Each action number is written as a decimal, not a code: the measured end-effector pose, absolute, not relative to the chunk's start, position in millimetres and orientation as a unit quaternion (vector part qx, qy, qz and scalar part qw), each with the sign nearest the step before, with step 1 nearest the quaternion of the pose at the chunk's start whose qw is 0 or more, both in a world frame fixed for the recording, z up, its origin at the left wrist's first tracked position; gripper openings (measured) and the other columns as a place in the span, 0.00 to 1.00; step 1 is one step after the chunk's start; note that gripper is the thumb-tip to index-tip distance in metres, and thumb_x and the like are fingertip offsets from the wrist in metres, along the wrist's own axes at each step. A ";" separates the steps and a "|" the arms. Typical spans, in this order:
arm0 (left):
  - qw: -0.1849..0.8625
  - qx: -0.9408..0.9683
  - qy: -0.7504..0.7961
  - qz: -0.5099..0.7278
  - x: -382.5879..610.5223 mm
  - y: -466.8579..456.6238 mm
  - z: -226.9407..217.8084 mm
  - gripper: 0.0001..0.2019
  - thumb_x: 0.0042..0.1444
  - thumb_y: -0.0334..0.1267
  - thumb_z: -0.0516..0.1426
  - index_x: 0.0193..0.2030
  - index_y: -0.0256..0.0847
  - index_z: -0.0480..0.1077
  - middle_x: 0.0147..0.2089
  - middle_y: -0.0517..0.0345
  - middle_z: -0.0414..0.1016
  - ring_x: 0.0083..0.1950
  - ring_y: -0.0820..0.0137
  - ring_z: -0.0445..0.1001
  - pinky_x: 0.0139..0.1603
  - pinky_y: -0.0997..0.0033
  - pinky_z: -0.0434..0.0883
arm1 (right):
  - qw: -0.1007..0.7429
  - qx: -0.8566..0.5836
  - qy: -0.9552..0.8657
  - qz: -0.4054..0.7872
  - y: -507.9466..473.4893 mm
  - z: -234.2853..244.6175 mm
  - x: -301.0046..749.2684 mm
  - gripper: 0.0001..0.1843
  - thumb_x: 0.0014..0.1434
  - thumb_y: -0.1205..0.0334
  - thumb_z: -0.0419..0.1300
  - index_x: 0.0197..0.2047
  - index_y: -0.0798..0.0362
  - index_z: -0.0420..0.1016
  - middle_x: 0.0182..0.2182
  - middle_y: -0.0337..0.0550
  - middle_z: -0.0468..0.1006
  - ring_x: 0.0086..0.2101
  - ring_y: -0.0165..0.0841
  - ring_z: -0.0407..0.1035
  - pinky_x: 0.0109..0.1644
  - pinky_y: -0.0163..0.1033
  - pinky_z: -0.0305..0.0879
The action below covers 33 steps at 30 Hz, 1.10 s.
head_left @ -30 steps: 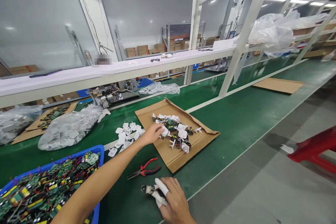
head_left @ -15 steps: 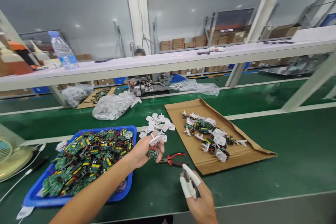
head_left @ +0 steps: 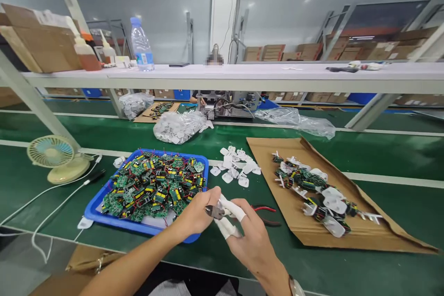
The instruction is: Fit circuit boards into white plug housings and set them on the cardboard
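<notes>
My left hand (head_left: pixel 198 210) is closed in front of the blue tray. Half a second ago it held a white plug cover and a small circuit board; its fingers and wrist now hide most of what is in it. My right hand (head_left: pixel 248 231), with white finger cots on thumb and forefinger, grips small pliers (head_left: pixel 215 212) near their metal jaws, which meet the left hand's fingertips. Behind the right hand lies a second, red-handled pair of pliers (head_left: pixel 265 208). Loose white plug covers (head_left: pixel 239 164) are piled beyond both hands.
At left a blue tray (head_left: pixel 93 215) is heaped with wired circuit boards. A cardboard sheet (head_left: pixel 312 238) on the right bears boards joined to white covers. A small fan (head_left: pixel 52 157) with cables stands far left. Bagged white parts (head_left: pixel 180 127) lie behind, below a shelf (head_left: pixel 243 74).
My hands have come together, bringing the pliers to the left hand's fingertips. The white cover and board that showed in the left hand are now mostly hidden. The view has swung left.
</notes>
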<state>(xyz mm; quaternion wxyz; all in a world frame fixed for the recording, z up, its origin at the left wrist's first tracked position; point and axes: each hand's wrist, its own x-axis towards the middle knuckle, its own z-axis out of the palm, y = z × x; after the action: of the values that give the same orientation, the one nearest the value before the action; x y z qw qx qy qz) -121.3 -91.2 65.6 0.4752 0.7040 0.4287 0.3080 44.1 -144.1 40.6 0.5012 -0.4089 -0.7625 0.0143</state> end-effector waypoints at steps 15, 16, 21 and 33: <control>0.433 0.604 0.437 0.507 -150.9 -114.8 58.7 0.17 0.65 0.46 0.56 0.53 0.41 0.77 0.45 0.50 0.76 0.50 0.61 0.74 0.54 0.62 0.72 | 0.573 -0.475 -0.610 0.273 -132.1 28.1 -2.9 0.15 0.61 0.50 0.64 0.45 0.50 0.77 0.39 0.44 0.79 0.35 0.33 0.75 0.40 0.36 0.74; 0.442 0.602 0.431 0.507 -151.9 -115.3 57.9 0.16 0.65 0.45 0.56 0.54 0.41 0.77 0.46 0.50 0.77 0.50 0.61 0.74 0.54 0.62 0.72 | 0.572 -0.471 -0.610 0.280 -131.6 26.9 -3.2 0.15 0.61 0.49 0.64 0.45 0.51 0.77 0.39 0.45 0.80 0.36 0.33 0.75 0.40 0.36 0.74; 0.504 0.560 0.419 0.507 -151.2 -118.7 45.1 0.18 0.61 0.41 0.61 0.57 0.40 0.72 0.46 0.51 0.76 0.43 0.66 0.74 0.47 0.67 0.73 | 0.566 -0.530 -0.569 0.276 -128.9 23.3 -2.9 0.20 0.60 0.44 0.63 0.45 0.52 0.79 0.36 0.45 0.82 0.33 0.34 0.76 0.38 0.36 0.75; 0.376 0.702 0.459 0.394 -167.6 -115.1 45.8 0.07 0.58 0.31 0.57 0.34 0.43 0.76 0.43 0.50 0.78 0.46 0.62 0.77 0.52 0.61 0.74 | 0.562 -0.536 -0.580 0.246 -122.3 17.1 -1.5 0.21 0.57 0.41 0.65 0.42 0.50 0.80 0.34 0.46 0.82 0.31 0.35 0.75 0.37 0.36 0.76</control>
<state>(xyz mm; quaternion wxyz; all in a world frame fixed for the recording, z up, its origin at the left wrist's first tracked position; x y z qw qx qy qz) -167.6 -115.1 45.8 0.3765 0.7017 0.4594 0.3935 -1.5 -122.3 17.1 0.5616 -0.5358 -0.5804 0.2464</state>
